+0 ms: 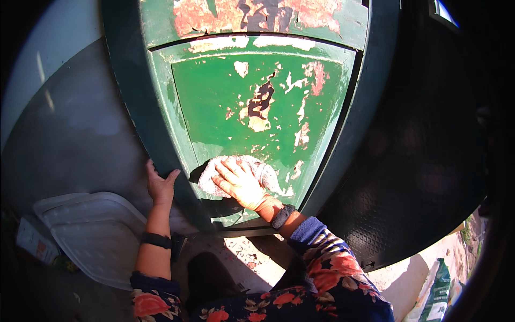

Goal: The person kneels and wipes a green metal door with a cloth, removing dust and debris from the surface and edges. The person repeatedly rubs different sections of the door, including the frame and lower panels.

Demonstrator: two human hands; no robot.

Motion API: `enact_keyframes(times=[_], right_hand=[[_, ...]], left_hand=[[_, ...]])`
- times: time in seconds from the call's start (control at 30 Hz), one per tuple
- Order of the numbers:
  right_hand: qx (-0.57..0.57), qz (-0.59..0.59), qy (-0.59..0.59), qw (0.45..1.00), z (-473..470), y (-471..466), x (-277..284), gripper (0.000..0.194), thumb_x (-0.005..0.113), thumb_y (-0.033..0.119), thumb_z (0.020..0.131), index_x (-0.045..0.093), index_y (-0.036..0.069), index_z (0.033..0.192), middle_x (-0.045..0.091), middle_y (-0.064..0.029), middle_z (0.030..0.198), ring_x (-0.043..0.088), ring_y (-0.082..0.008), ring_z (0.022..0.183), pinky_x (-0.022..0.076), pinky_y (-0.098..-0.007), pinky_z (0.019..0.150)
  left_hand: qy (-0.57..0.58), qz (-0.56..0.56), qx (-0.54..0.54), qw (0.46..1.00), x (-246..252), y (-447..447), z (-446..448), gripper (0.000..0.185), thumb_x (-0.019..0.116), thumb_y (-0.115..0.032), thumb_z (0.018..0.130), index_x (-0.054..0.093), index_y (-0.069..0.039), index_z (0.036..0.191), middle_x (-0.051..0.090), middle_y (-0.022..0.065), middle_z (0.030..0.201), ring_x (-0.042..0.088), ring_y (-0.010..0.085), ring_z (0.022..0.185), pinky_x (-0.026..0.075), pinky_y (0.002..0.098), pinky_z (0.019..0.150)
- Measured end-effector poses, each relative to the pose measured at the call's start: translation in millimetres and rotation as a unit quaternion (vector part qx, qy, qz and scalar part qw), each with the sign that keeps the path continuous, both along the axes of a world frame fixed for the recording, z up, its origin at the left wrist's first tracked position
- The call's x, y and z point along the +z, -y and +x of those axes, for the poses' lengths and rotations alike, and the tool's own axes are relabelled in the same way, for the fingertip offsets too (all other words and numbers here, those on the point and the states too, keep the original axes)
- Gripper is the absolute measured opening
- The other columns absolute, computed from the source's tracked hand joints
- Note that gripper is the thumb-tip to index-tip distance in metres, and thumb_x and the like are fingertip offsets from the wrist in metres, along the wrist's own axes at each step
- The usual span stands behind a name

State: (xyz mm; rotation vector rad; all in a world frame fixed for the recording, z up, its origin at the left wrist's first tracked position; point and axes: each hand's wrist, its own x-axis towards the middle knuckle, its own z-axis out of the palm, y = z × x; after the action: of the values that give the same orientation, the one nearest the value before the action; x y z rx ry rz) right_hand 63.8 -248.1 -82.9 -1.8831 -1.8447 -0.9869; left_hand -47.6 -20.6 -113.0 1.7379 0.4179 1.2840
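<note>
My right hand lies flat, fingers spread, on a pale terry cloth, pressing it against the lower part of a green door panel. The panel's paint is worn, with bare patches and torn paper remnants. My left hand rests at the edge of the dark green door frame, thumb on its face. The left fingers are partly hidden behind that edge. Above the lower panel, a cross rail carries more peeled paper.
At lower left, a whitish plastic lid or tray leans near a white box. A large black textured panel stands at right. Paint flakes litter the floor below the door. A green and white bag lies lower right.
</note>
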Motion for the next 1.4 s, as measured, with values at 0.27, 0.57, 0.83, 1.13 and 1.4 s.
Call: enact_keyframes(times=[0.27,0.57,0.83,1.13,1.4], right_hand=[[-0.095,0.068,0.119,0.986,24,42,76,0.034,0.052,0.021,0.075,0.058,0.016,0.108,0.05,-0.0084,0.124,0.045,-0.0267,0.116,0.0345,-0.0476,0.095],[-0.177,0.384,0.075,0.903,40,41,170,0.042,0.055,-0.001,0.066,0.061,0.013,0.105,0.051,-0.0127,0.121,0.046,-0.0333,0.111,0.0352,-0.0443,0.094],[-0.119,0.207,0.103,0.966,-17,-59,128,0.038,0.055,0.017,0.075,0.056,0.012,0.112,0.048,-0.0118,0.122,0.043,-0.0312,0.113,0.0354,-0.0471,0.091],[-0.03,-0.045,-0.02,0.998,-25,-62,6,0.037,0.054,0.021,0.077,0.057,0.008,0.111,0.041,-0.0101,0.13,0.036,-0.029,0.122,0.0296,-0.0516,0.096],[0.052,-0.115,-0.016,0.992,-10,-41,-20,0.042,0.047,0.021,0.079,0.051,0.008,0.119,0.044,-0.0108,0.126,0.039,-0.0296,0.12,0.0303,-0.0456,0.098]], left_hand=[[-0.025,0.019,0.058,0.998,-10,-9,4,0.074,0.081,-0.013,0.059,0.041,-0.009,0.122,0.058,0.011,0.108,0.056,0.0266,0.095,0.044,0.0337,0.082],[-0.111,0.059,0.154,0.98,-4,5,2,0.084,0.081,-0.026,0.059,0.037,-0.008,0.128,0.049,0.0152,0.12,0.048,0.0348,0.109,0.041,0.0411,0.09],[-0.118,0.074,0.183,0.973,9,19,-3,0.082,0.082,-0.022,0.057,0.039,-0.009,0.126,0.049,0.0141,0.115,0.048,0.0336,0.106,0.042,0.0403,0.087],[-0.134,0.059,0.179,0.973,11,17,-4,0.08,0.082,-0.026,0.056,0.041,-0.011,0.123,0.051,0.0119,0.116,0.049,0.0332,0.106,0.042,0.0413,0.087],[-0.167,0.023,0.188,0.968,20,23,-6,0.078,0.081,-0.026,0.058,0.04,-0.016,0.124,0.05,0.0084,0.12,0.05,0.0311,0.108,0.043,0.0422,0.087]])
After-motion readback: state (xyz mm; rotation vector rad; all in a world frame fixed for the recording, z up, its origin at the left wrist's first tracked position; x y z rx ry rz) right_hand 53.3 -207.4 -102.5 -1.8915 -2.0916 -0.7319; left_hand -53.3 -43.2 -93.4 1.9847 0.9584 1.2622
